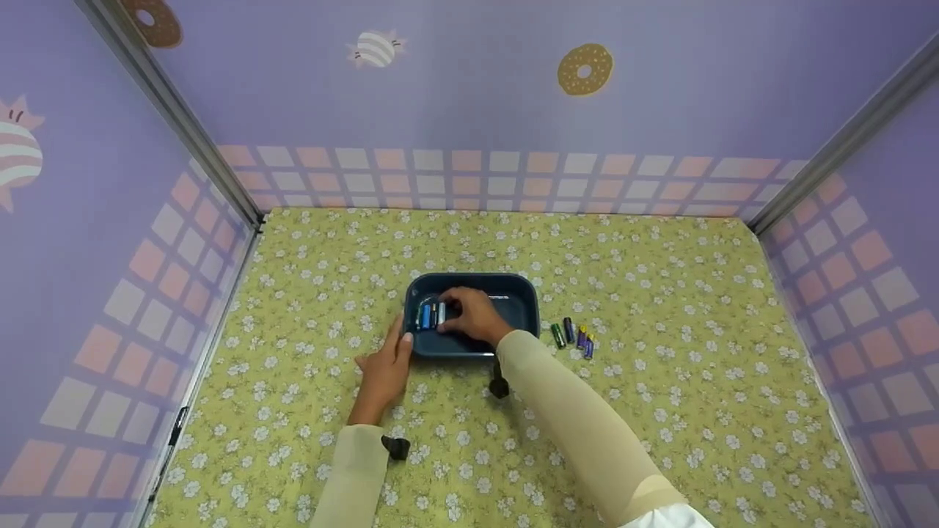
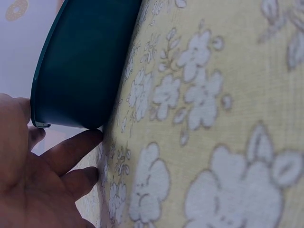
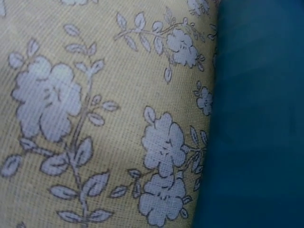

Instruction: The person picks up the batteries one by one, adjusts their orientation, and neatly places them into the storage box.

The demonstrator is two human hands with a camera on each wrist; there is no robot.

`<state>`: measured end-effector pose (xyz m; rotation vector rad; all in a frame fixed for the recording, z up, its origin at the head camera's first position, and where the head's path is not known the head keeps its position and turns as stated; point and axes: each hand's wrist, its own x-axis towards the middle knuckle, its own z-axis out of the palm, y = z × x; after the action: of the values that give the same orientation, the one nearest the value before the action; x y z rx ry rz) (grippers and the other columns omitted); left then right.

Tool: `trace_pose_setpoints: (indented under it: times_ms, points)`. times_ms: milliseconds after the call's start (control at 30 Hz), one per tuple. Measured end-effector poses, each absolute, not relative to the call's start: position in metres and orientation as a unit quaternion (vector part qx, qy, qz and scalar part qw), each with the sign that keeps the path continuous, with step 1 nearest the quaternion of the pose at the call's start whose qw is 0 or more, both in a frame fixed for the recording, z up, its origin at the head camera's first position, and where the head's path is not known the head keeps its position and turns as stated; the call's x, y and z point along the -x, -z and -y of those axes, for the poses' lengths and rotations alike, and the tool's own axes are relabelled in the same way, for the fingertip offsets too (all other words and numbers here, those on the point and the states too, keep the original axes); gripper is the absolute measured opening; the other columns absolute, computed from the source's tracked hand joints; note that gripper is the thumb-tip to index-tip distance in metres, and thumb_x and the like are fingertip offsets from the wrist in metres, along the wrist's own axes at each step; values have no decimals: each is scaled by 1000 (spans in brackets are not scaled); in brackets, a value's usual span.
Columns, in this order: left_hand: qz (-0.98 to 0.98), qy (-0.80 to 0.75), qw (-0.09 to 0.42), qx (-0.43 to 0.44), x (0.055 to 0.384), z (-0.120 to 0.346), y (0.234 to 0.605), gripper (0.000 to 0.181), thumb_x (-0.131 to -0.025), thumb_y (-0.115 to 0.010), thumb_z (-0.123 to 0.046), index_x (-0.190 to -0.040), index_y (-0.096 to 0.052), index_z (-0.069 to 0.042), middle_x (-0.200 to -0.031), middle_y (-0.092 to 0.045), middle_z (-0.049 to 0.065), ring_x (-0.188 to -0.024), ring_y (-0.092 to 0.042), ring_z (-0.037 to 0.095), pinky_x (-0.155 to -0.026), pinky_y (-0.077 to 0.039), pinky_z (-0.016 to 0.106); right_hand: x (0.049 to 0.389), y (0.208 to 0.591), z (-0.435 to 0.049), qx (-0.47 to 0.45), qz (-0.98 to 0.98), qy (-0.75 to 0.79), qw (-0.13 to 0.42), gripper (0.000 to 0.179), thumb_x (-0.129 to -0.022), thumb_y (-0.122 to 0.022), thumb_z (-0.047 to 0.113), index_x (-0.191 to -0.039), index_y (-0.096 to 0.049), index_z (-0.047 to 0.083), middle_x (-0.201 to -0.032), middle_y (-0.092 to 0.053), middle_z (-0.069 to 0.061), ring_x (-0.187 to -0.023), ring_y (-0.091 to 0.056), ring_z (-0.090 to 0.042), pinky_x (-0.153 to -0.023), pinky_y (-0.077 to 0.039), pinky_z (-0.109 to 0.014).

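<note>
A dark blue-green tray (image 1: 473, 354) with raised walls stands on the flowered cloth. Inside it, toward the left, several batteries lie side by side, among them a blue battery (image 1: 426, 317) and a dark battery (image 1: 433, 315). My right hand (image 1: 475, 315) reaches into the tray and pinches a whitish battery (image 1: 441, 313) at the right end of that row, between thumb and fingers. At the tray's left side is my left hand (image 1: 387, 367), fingers extended along the outer wall, thumb near the rim; the left wrist view shows its fingertips (image 2: 95, 137) low against the wall.
Right of the tray lie a green battery (image 1: 559, 336), a dark battery (image 1: 568, 329) and purple-and-yellow batteries (image 1: 582, 337) on the cloth (image 1: 660, 411). Purple patterned walls (image 1: 469, 95) enclose the back and both sides. Tray and cloth fill the right wrist view.
</note>
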<state>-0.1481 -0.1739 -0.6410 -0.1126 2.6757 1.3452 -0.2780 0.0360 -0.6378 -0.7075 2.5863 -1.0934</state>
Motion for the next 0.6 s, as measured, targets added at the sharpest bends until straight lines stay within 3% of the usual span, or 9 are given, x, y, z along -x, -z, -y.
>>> trace_pose_setpoints:
  times_ms: [600]
  points:
    - [-892,-445,72,42,149,173,640,67,-106,-24,-67,-165,-11,-39,-158,-45,14,-141,-45,49,-116,19,73,278,641,-34,247,-895,356,108,52,-82,-89,30,-127,-70,12,-125,-67,-7,-117,-63,-24,-103,-52,-42]
